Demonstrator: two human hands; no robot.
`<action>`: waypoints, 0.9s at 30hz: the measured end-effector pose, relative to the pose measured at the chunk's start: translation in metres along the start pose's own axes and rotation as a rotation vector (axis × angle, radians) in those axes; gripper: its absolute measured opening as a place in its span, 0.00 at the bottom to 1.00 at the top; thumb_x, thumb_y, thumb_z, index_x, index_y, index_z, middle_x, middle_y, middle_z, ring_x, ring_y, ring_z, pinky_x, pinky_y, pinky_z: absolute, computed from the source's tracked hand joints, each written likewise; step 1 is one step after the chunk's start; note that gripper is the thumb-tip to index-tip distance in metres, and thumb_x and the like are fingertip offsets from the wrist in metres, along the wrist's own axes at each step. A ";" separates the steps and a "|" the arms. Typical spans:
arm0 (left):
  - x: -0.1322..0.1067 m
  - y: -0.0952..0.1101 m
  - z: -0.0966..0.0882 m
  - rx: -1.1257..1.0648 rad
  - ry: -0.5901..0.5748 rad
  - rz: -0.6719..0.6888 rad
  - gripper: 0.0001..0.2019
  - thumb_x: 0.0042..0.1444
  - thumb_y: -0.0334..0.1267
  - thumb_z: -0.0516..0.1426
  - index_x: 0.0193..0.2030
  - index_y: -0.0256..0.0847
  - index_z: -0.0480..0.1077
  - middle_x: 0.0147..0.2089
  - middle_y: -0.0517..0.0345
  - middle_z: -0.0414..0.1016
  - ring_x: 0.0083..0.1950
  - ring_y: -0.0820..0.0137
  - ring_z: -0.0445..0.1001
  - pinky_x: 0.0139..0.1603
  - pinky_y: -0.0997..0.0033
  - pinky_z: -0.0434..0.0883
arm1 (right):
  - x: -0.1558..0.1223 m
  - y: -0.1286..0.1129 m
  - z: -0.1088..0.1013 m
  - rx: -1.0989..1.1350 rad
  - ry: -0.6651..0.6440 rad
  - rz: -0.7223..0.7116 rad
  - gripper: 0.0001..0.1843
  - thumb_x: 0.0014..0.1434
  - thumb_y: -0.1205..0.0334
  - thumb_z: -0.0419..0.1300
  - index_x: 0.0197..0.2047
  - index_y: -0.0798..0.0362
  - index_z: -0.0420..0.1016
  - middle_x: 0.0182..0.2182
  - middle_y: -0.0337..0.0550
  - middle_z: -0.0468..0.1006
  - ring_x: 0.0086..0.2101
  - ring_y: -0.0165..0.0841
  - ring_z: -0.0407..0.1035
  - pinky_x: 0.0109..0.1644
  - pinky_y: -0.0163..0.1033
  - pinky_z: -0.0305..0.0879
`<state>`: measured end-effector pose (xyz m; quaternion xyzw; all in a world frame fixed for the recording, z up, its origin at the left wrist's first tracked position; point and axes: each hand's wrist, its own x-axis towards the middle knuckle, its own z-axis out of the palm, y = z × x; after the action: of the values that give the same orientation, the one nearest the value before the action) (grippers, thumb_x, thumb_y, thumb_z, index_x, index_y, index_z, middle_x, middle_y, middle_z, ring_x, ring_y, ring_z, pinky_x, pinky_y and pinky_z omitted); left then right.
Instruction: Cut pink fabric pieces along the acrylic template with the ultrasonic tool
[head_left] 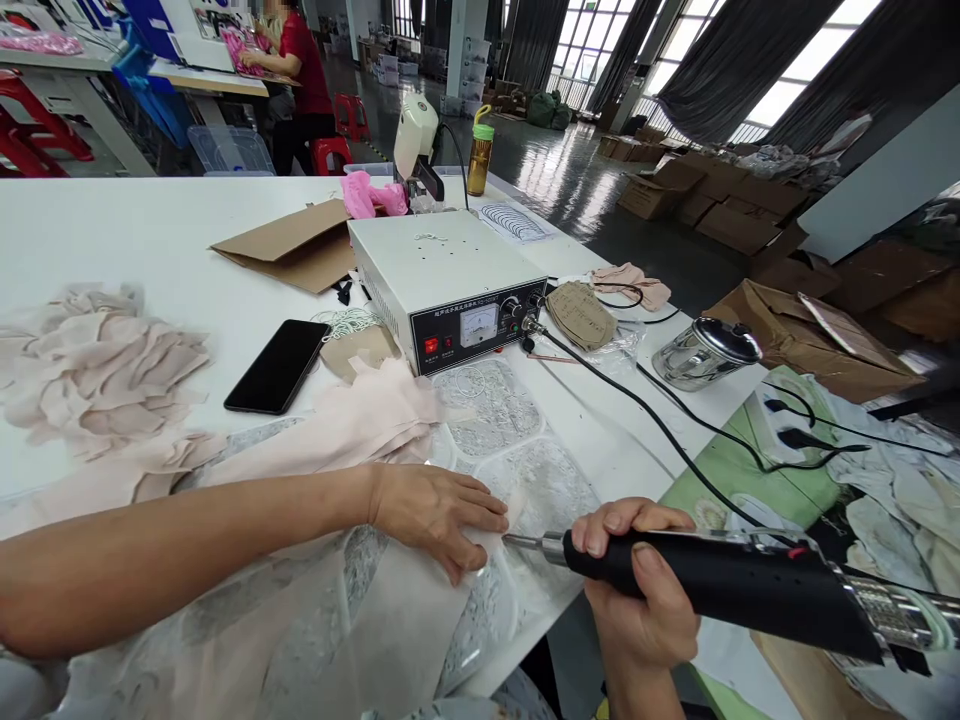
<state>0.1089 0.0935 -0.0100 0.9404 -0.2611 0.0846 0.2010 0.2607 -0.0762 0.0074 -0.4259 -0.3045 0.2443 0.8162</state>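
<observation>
My left hand (442,515) lies flat with its fingers stretched out on a thin pale fabric piece (409,625). Under the fabric is a clear plastic template sheet (536,480) with rounded outlines. In my right hand (637,590) is a black handheld ultrasonic cutter (720,585), fingers wrapped round its body. The cutter's metal tip points left and ends just right of my left fingertips, close to the fabric's edge; whether it touches cannot be made out. More pale pink fabric strips (352,420) lie just beyond my left forearm.
Behind the template stands a white control box (450,270), its black cable running right to the cutter. A phone (277,367), a fabric pile (97,360), cardboard (300,245), a metal cup (697,355) and a bottle (481,155) are on the table. A person in red (304,70) sits beyond.
</observation>
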 end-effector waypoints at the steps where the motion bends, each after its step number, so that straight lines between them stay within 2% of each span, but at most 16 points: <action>1: 0.000 0.000 0.000 0.000 -0.023 -0.007 0.06 0.60 0.41 0.62 0.36 0.41 0.75 0.58 0.44 0.72 0.62 0.60 0.68 0.66 0.65 0.62 | 0.000 0.000 0.000 0.010 0.000 -0.001 0.04 0.54 0.63 0.59 0.34 0.50 0.66 0.27 0.34 0.67 0.21 0.26 0.65 0.25 0.36 0.66; 4: 0.001 0.001 -0.001 -0.047 -0.087 -0.066 0.05 0.60 0.41 0.62 0.37 0.42 0.75 0.60 0.47 0.71 0.64 0.60 0.66 0.67 0.65 0.61 | -0.001 0.000 0.001 0.037 -0.011 0.006 0.04 0.54 0.63 0.59 0.34 0.50 0.67 0.27 0.34 0.66 0.20 0.25 0.64 0.24 0.36 0.66; 7: 0.001 0.001 -0.002 -0.114 -0.091 -0.102 0.04 0.59 0.40 0.62 0.37 0.43 0.75 0.60 0.49 0.71 0.65 0.61 0.65 0.67 0.65 0.60 | -0.002 0.001 0.004 0.048 -0.033 0.023 0.04 0.54 0.62 0.59 0.35 0.50 0.67 0.27 0.34 0.67 0.21 0.26 0.65 0.24 0.36 0.66; 13: 0.000 0.000 0.000 -0.071 -0.007 -0.042 0.05 0.60 0.39 0.61 0.36 0.42 0.75 0.59 0.48 0.72 0.63 0.61 0.67 0.66 0.65 0.62 | -0.003 0.000 0.005 0.039 -0.071 0.032 0.04 0.56 0.62 0.59 0.35 0.50 0.67 0.28 0.34 0.67 0.22 0.25 0.66 0.25 0.35 0.67; 19: -0.001 0.000 0.000 -0.049 -0.077 -0.055 0.06 0.60 0.41 0.61 0.38 0.41 0.75 0.60 0.45 0.70 0.64 0.60 0.66 0.67 0.64 0.61 | -0.005 0.000 0.002 0.040 -0.078 0.033 0.05 0.55 0.62 0.60 0.35 0.50 0.67 0.28 0.34 0.67 0.21 0.26 0.66 0.25 0.36 0.68; 21: -0.002 0.000 0.001 -0.026 -0.045 -0.038 0.06 0.60 0.41 0.62 0.37 0.41 0.75 0.60 0.46 0.71 0.64 0.60 0.66 0.67 0.64 0.62 | -0.005 0.000 0.003 0.032 -0.082 0.027 0.05 0.55 0.62 0.60 0.35 0.51 0.67 0.28 0.34 0.67 0.21 0.26 0.66 0.25 0.36 0.68; 24: -0.002 -0.001 0.003 0.010 0.009 0.012 0.06 0.60 0.40 0.62 0.37 0.39 0.75 0.59 0.43 0.71 0.63 0.59 0.67 0.66 0.63 0.63 | -0.004 0.000 0.005 0.025 -0.108 0.002 0.04 0.56 0.62 0.59 0.34 0.51 0.67 0.28 0.34 0.67 0.22 0.26 0.66 0.25 0.36 0.68; 27: -0.003 -0.001 0.003 -0.013 0.007 0.003 0.07 0.59 0.41 0.62 0.38 0.39 0.75 0.59 0.42 0.71 0.64 0.58 0.66 0.67 0.62 0.62 | -0.003 -0.001 0.007 0.021 -0.124 -0.001 0.04 0.57 0.62 0.59 0.34 0.51 0.67 0.28 0.35 0.67 0.22 0.26 0.66 0.25 0.36 0.68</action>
<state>0.1070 0.0945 -0.0140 0.9384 -0.2623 0.0865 0.2077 0.2538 -0.0752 0.0099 -0.4012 -0.3523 0.2730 0.8003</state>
